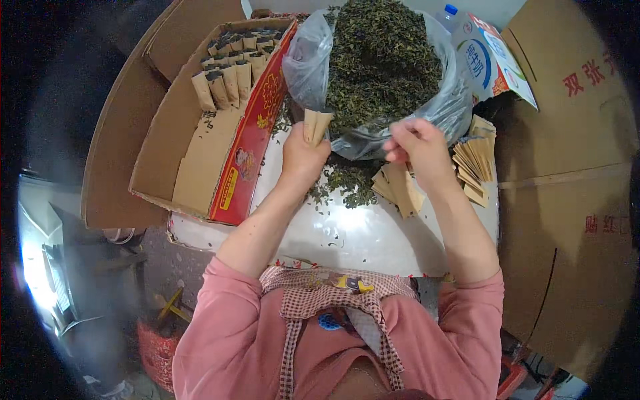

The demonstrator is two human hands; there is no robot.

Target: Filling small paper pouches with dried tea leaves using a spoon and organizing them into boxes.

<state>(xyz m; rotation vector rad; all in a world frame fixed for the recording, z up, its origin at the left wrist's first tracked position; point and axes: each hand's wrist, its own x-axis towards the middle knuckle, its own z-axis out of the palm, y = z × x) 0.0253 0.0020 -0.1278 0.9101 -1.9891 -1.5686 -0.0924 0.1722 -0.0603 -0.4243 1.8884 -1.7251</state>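
My left hand [304, 152] grips small brown paper packets [318, 125] upright, their tops showing above the thumb, beside the bag's near left edge. A large clear plastic bag [306, 62] stands heaped with dried, dark green crushed leaves [382, 65]. Over the bag's near right rim is my right hand [417, 145], its fingers curled; whether it pinches anything cannot be told. Flat brown paper packets [402, 187] lie fanned out below it, and another fanned stack [474, 160] lies to its right. Filled packets [229, 82] stand in rows at the far end of a red-sided cardboard box [175, 125].
Loose leaves [355, 187] are scattered on the white tabletop [320, 232] before the bag. A milk carton [492, 60] and a blue-capped bottle [448, 15] stand at the back right. Large cardboard sheets [565, 200] rise on the right. A red bucket [155, 345] is at lower left.
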